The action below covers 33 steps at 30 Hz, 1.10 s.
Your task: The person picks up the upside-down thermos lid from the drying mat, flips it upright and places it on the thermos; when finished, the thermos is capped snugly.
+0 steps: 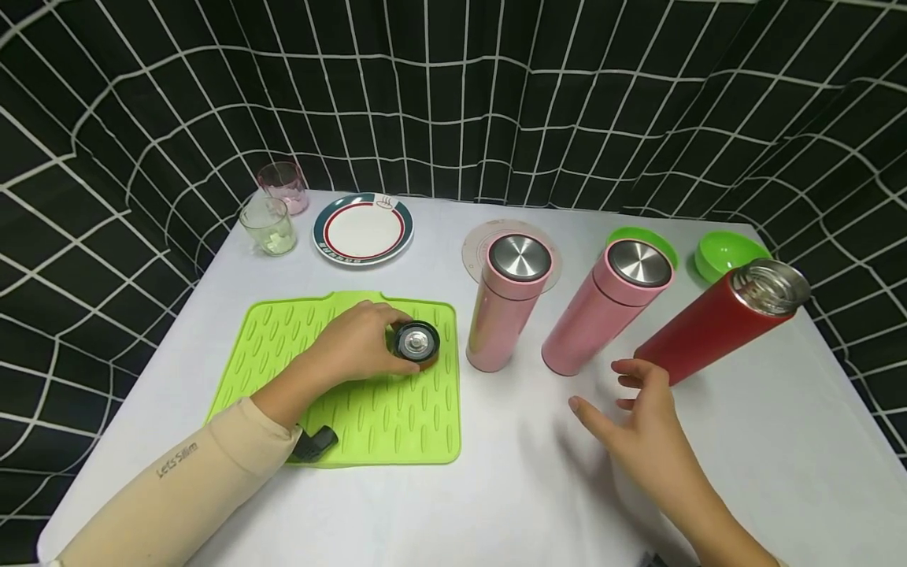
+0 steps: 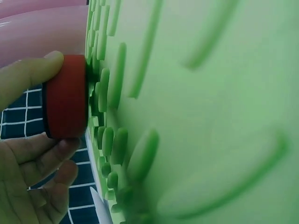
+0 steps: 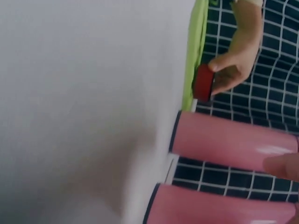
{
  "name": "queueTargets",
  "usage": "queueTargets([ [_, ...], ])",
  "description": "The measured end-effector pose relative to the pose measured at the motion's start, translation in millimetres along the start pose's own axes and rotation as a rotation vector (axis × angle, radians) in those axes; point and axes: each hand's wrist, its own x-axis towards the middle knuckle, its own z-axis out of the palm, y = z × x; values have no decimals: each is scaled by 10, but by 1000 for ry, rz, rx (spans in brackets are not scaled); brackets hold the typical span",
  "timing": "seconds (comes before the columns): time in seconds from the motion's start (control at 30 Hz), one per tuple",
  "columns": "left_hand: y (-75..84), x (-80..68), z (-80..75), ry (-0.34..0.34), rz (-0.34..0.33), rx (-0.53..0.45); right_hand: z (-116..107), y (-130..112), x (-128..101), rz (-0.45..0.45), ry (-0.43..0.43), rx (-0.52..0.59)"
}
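My left hand [image 1: 357,344] pinches a round red bottle lid [image 2: 67,98] between thumb and fingertips, low at the right side of the green ribbed mat [image 1: 397,417]. Its dark rim and silvery inside face up. My right hand [image 1: 645,429] holds nothing; its fingers are spread and loosely bent, close to the lower part of a red thermos bottle [image 1: 708,327]. That bottle stands without a lid, its steel mouth showing. Two pink thermos bottles with steel-topped lids stand between the hands, one nearer the mat [image 1: 505,323] and one further right [image 1: 598,315].
At the back left are a pink glass [image 1: 286,189], a clear glass [image 1: 269,228] and a plate [image 1: 363,228]. A pale pink disc [image 1: 475,248] lies behind the pink bottles. Two green bowls, one partly hidden [image 1: 641,236] and one in plain sight [image 1: 726,252], are at the back right.
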Motion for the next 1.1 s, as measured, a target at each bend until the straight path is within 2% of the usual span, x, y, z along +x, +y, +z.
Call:
queueTargets([
  [0.07,28,-27,-22,8,6,2,12,-43,-37,-61,41,17],
  [0.13,92,-81,-67,12,23,1,23,-95,-70,-117,19,92],
  [0.2,197,-162,-129,21,72,0,31,-156,-90,-151,-90,230],
  [0.27,341,-261,-192,38,145,-2,53,-225,-92,-134,-239,374],
  [0.37,600,-413,-266,81,291,2,132,-329,-83,-86,-436,463],
  [0.5,902,-564,-285,106,466,28,289,-440,-72,-110,-577,498],
  [0.6,1035,-625,-264,107,552,71,376,-498,-83,-114,-615,542],
  [0.73,1104,-663,-247,123,600,95,412,-539,-94,-102,-570,544],
  [0.8,1112,-672,-247,122,596,76,403,-545,-100,-108,-539,544],
  [0.87,1107,-676,-256,99,572,36,389,-545,-109,-150,-484,533],
  [0.9,1101,-676,-264,80,551,9,384,-543,-114,-201,-442,522],
  [0.97,1082,-675,-290,37,491,-54,374,-540,-120,-361,-333,487],
  [1.1,1025,-684,-349,-46,370,-200,371,-596,-102,-834,-37,399],
])
